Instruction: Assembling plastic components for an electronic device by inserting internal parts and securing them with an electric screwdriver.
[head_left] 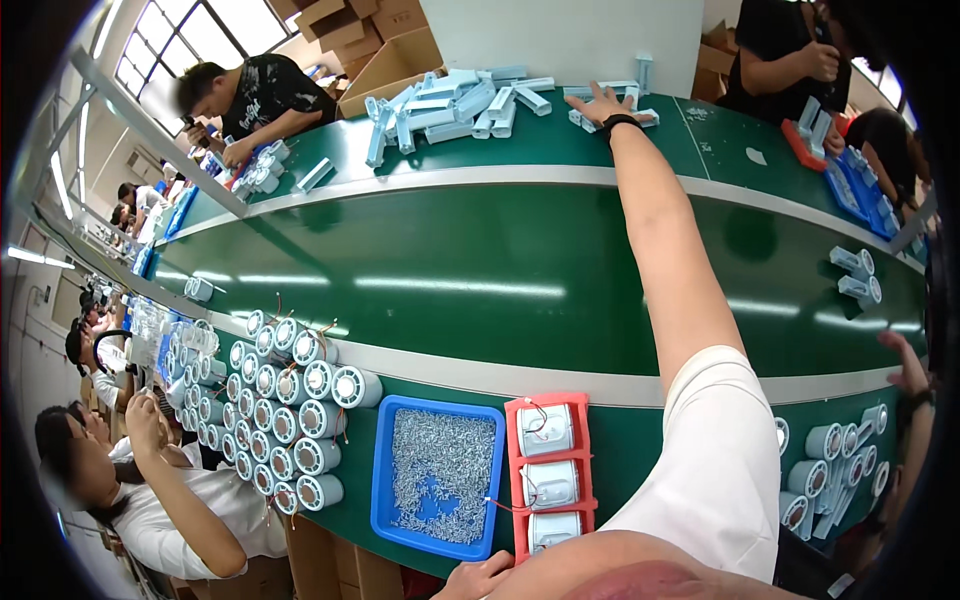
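My right arm stretches far across the green conveyor to the opposite bench. There my right hand (603,105) lies with spread fingers over a few pale blue plastic housings (648,117), touching them. Left of it a large heap of the same long housings (455,105) is piled. My left hand (482,577) is low at the near edge, against the corner of a red tray (513,490); its fingers are partly cut off from view. Three pale blue units with thin wires, one being a wired unit (548,484), sit in that tray.
A blue bin (500,430) of small screws stands left of the red tray. Many round motor-like units (320,455) are grouped further left. The green conveyor belt (450,250) crosses the middle, carrying several parts at right. Co-workers sit around; one person's hand (905,365) is at right.
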